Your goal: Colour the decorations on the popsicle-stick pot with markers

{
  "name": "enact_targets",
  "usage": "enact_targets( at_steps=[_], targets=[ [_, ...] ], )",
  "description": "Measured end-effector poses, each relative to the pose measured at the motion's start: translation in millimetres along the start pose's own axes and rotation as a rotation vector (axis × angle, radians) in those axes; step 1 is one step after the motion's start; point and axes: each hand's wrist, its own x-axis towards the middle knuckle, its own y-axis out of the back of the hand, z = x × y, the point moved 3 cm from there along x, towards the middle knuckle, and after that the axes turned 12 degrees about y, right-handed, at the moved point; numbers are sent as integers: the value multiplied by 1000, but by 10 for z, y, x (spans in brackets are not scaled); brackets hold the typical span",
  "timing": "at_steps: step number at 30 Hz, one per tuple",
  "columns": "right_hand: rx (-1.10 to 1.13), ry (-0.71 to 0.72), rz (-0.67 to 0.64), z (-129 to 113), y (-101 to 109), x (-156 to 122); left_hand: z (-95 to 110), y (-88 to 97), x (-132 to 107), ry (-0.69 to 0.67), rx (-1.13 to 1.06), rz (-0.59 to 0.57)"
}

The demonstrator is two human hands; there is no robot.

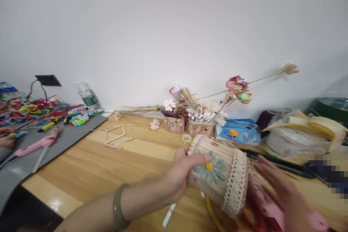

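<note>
My left hand (176, 174), with a green bangle at the wrist, grips a pen holder made of wooden sticks (209, 192). The holder is tipped on its side. A blue-green flower with a yellow centre (208, 166) decorates its side, and white lace trim (236, 185) runs round the end nearer my right hand. My right hand (285, 192) is blurred, its fingers stretched out beside the laced end, holding nothing that I can see. Under it lies a pink tool (268, 204), partly hidden, with something red next to it.
Behind stand two stick baskets, one (174, 125) with flower stems, another (201, 128) with markers. A blue wipes pack (239, 132) and a banana peel (320, 127) lie right. At left are a pink glue gun (38, 145), pipe cleaners (35, 108) and another person's hand (7, 137).
</note>
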Motion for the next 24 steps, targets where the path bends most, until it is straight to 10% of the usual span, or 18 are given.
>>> enact_targets(
  at_steps=[9, 15, 24],
  targets=[
    [317, -13, 46, -395, -389, 369, -73, 13, -126, -54, -4, -228],
    [0, 127, 152, -408, -336, 366, 107, -67, -200, -195, 254, -481],
    [-320, 249, 165, -496, -284, 355, 60, 0, -189, -246, 337, -369]
  ],
)
